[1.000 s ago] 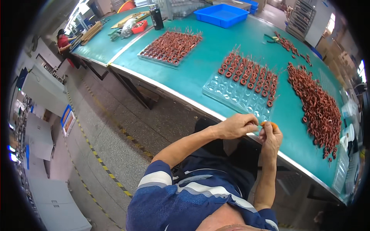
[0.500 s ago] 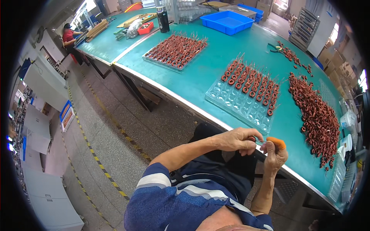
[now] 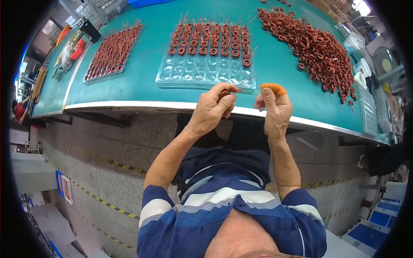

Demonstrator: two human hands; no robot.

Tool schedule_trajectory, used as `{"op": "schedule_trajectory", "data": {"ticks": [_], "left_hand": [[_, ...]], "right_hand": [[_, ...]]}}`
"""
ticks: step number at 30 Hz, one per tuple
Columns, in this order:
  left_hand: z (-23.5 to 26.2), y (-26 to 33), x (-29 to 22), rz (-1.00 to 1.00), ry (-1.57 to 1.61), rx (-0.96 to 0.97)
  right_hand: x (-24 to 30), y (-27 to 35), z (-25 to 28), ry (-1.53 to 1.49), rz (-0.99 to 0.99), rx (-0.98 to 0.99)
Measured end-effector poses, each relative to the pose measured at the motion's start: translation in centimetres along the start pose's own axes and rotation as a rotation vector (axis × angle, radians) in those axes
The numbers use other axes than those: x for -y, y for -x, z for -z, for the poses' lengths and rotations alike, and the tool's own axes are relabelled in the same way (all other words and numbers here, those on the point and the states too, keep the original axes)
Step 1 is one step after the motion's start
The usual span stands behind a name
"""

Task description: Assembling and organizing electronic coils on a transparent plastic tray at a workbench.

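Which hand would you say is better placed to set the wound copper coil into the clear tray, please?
Probably the left hand: it pinches the small copper-wound ring coil just before the clear plastic blister tray. The right hand wears an orange finger cot and appears to hold only its wire leads.

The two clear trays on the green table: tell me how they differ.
The middle tray has copper coils only in its far rows, with near pockets bare; the left tray is covered with coils throughout. The middle tray lies just beyond the hands; the left tray sits off to the side. Both are clear plastic.
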State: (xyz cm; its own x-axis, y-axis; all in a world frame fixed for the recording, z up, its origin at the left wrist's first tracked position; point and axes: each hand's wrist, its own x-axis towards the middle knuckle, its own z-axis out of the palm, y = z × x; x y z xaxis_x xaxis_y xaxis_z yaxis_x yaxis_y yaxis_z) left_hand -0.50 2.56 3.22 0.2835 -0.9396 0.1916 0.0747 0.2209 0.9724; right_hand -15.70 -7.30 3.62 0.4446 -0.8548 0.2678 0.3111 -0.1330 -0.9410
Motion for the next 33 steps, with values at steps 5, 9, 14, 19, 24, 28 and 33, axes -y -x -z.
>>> {"op": "schedule_trajectory", "data": {"ticks": [5,9,14,19,24,28,33], "left_hand": [[-0.7,0.0,0.4,-0.107,-0.356,0.004],[-0.5,0.4,-0.7,-0.256,-0.577,0.063],[1.4,0.8,-2.2,-0.274,-0.689,0.272],[1.3,0.6,-3.0,-0.156,-0.735,0.274],[0.2,0.9,-1.7,-0.003,-0.366,0.167],[-0.4,1.7,-0.7,-0.087,0.318,0.208],[-0.5,1.6,-0.7,-0.069,0.263,0.083]], "right_hand": [[-0.2,1.3,-0.6,0.086,-0.223,0.156],[-0.2,1.1,-0.6,0.025,-0.229,0.161],[-0.3,0.2,0.0,-0.172,-0.422,0.278],[0.0,1.7,-1.4,0.192,-0.11,0.113],[0.3,2.9,-2.0,0.338,0.286,-0.05],[0.6,2.3,-2.4,-0.099,-0.042,0.011],[0.0,1.5,-2.4,-0.091,-0.097,0.09]]}}
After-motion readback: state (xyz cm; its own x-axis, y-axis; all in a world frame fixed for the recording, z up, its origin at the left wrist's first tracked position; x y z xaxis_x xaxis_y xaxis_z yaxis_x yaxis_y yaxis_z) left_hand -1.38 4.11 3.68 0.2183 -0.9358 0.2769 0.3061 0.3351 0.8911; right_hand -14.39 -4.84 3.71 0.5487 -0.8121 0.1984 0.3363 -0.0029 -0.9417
